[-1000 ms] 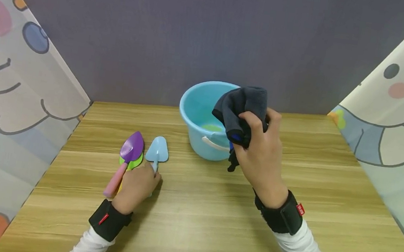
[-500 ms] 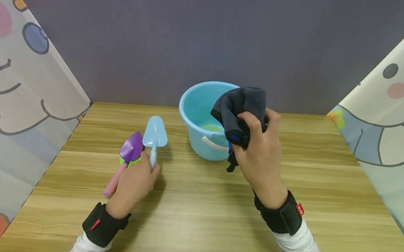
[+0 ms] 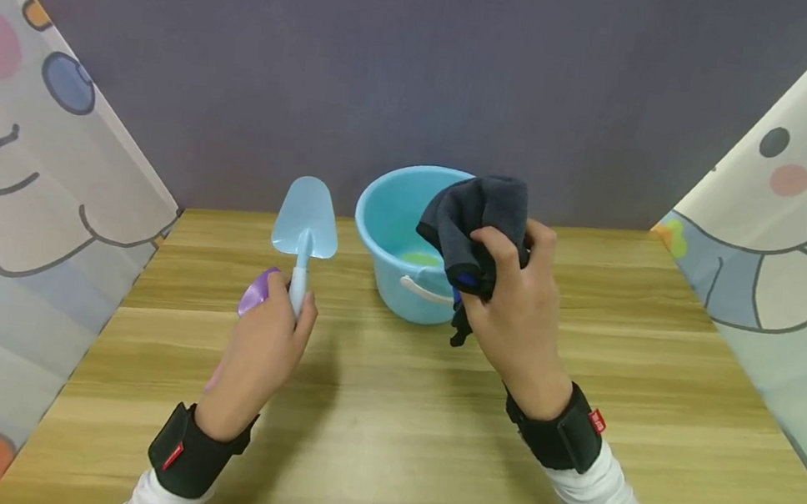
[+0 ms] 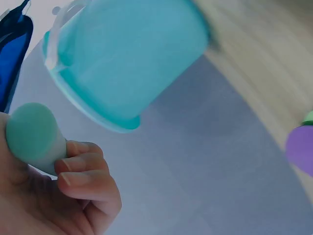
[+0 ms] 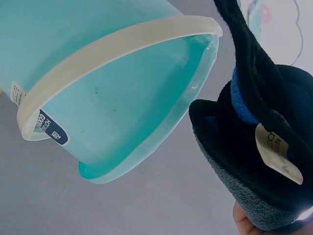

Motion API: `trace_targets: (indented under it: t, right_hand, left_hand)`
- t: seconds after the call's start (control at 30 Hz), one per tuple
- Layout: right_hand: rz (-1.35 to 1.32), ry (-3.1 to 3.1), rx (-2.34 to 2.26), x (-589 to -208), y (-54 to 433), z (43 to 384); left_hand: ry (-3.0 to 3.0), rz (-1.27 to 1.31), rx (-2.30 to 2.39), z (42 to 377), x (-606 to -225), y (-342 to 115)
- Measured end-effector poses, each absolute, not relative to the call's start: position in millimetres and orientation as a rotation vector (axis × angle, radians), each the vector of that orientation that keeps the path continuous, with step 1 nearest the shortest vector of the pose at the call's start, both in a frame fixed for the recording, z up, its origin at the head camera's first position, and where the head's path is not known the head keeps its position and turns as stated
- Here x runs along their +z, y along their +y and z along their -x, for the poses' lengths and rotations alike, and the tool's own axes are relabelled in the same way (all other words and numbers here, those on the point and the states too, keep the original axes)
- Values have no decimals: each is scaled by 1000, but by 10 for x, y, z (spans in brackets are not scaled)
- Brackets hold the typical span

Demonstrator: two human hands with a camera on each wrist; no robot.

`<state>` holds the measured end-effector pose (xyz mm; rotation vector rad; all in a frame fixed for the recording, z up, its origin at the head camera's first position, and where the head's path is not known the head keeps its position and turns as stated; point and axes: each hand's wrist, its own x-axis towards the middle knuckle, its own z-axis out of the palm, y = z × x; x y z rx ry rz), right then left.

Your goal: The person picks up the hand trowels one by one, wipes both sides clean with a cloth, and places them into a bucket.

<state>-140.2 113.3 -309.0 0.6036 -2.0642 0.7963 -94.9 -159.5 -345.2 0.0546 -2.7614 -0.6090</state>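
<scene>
My left hand (image 3: 259, 348) grips the handle of a light blue toy shovel (image 3: 307, 219), its blade pointing up and away, lifted above the table. In the left wrist view the fingers curl round the round handle end (image 4: 33, 131). My right hand (image 3: 519, 325) holds a bunched dark grey cloth (image 3: 479, 219) over the right side of the light blue bucket (image 3: 399, 285). The cloth's black edging, blue inner face and a pale tag (image 5: 276, 152) show in the right wrist view. The bucket stands upright; something light green lies at its bottom.
A purple shovel (image 3: 255, 293) lies on the wooden table (image 3: 380, 442), mostly hidden under my left hand; the left wrist view shows a bit of green (image 4: 308, 119) beside it. A grey wall (image 3: 427, 61) rises behind the bucket. Cartoon-printed panels flank both sides.
My left hand has picked the light blue shovel up off the table and raised it, its blade moving up toward the wall. The right hand stays almost still with the cloth.
</scene>
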Motion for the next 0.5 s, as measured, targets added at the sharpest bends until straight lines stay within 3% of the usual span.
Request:
trace_targets:
  t: [0.5]
  right_hand:
    - [-626,-1863,896,-3097,1137,1401]
  left_hand:
    - [-2676,178,-532,1084,-3101,-1180]
